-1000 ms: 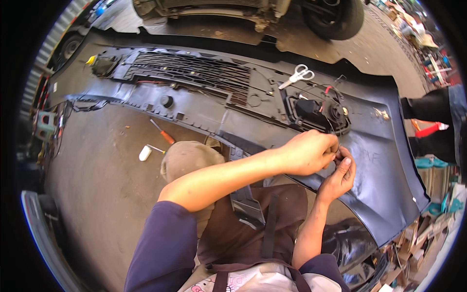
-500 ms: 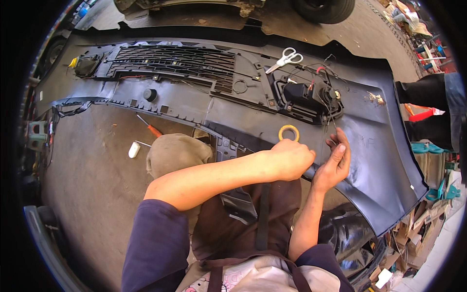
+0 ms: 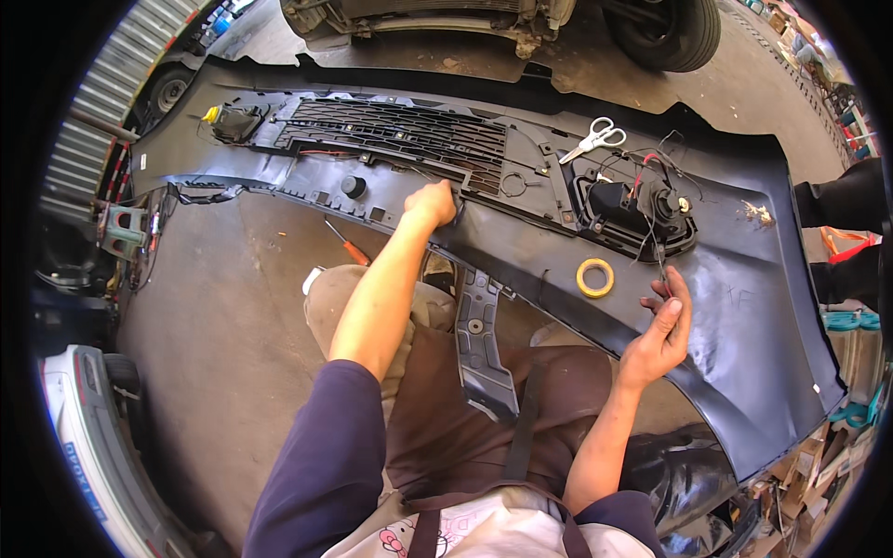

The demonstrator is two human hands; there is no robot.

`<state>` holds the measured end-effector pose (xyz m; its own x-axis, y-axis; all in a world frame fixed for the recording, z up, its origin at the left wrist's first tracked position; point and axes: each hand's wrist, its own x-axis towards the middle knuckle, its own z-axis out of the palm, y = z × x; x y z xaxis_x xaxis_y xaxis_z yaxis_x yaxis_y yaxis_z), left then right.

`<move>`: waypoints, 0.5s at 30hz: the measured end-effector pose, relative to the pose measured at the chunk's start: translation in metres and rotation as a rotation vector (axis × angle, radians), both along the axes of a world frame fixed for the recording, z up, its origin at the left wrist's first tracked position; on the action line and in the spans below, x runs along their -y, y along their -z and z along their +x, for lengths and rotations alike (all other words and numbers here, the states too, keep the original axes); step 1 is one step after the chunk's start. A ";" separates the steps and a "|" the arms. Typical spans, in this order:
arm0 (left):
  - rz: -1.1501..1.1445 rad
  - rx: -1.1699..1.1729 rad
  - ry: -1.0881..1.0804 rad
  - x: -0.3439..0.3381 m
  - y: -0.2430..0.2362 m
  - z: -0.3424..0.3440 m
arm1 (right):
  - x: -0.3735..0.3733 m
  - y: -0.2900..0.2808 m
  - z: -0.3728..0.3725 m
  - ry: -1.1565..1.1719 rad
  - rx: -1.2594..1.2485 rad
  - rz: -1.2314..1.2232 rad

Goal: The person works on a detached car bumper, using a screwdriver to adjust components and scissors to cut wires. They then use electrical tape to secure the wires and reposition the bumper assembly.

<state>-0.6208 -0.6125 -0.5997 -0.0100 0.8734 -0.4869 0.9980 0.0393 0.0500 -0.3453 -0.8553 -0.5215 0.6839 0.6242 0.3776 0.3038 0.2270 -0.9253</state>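
A large black car bumper [image 3: 521, 244] lies inside-up in front of me. Over its middle, below the mesh grille [image 3: 400, 130], my left hand [image 3: 431, 203] is closed in a fist; whatever its fingers hold is hidden. My right hand [image 3: 659, 337] is at the right part of the bumper, thumb and fingers pinched around a thin dark wire [image 3: 659, 253]. That wire hangs from a black fog lamp [image 3: 651, 206] fitted in the bumper, with red and black leads around it. Between my hands lies a roll of yellow tape [image 3: 580, 278]. White-handled scissors [image 3: 595, 139] rest beside the lamp.
An orange-handled screwdriver [image 3: 352, 249] lies on the floor left of my knee. Another lamp with a yellow plug [image 3: 212, 113] sits at the bumper's far left. A vehicle's wheel [image 3: 665, 33] stands beyond. A person's dark-clad legs [image 3: 842, 232] are at the right edge.
My left hand has moved left and away from my right hand, from near the tape roll to below the grille. My right hand stays at the wire. The whole view has shifted.
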 end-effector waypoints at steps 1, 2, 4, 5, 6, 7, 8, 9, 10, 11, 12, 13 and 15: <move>0.085 0.016 -0.023 0.003 0.019 -0.011 | 0.001 0.000 -0.001 -0.010 -0.006 -0.005; 0.152 0.037 0.013 0.007 0.030 -0.015 | 0.002 0.000 -0.001 -0.004 -0.018 -0.005; 0.141 0.037 0.033 0.009 0.025 -0.005 | 0.005 0.001 0.004 0.013 -0.023 -0.014; 0.136 0.036 0.041 0.010 0.022 -0.001 | 0.006 0.002 0.005 0.018 -0.029 -0.015; 0.121 0.031 0.041 0.010 0.021 0.001 | 0.007 0.003 0.006 0.015 -0.032 -0.016; 0.106 0.025 0.042 0.009 0.020 0.002 | 0.007 0.003 0.006 0.011 -0.036 -0.016; 0.091 0.020 0.042 0.009 0.019 0.003 | 0.008 0.002 0.007 0.007 -0.034 -0.015; 0.085 0.010 0.043 0.011 0.018 0.006 | 0.008 0.002 0.007 0.007 -0.032 -0.015; 0.079 0.001 0.045 0.013 0.016 0.009 | 0.009 0.002 0.007 0.008 -0.029 -0.016; 0.073 -0.008 0.048 0.014 0.015 0.012 | 0.009 0.001 0.008 0.008 -0.030 -0.013; 0.084 0.006 0.034 0.015 0.017 0.012 | 0.010 -0.001 0.008 0.008 -0.033 -0.014; 0.095 0.020 0.022 0.016 0.018 0.010 | 0.009 -0.002 0.009 0.009 -0.035 -0.014; 0.122 0.087 -0.006 0.017 0.021 0.005 | 0.009 -0.003 0.011 0.013 -0.033 -0.012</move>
<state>-0.6158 -0.6292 -0.6210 0.0227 0.9264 -0.3759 0.9894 0.0331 0.1414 -0.3346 -0.8647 -0.5183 0.7041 0.6191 0.3479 0.2764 0.2124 -0.9373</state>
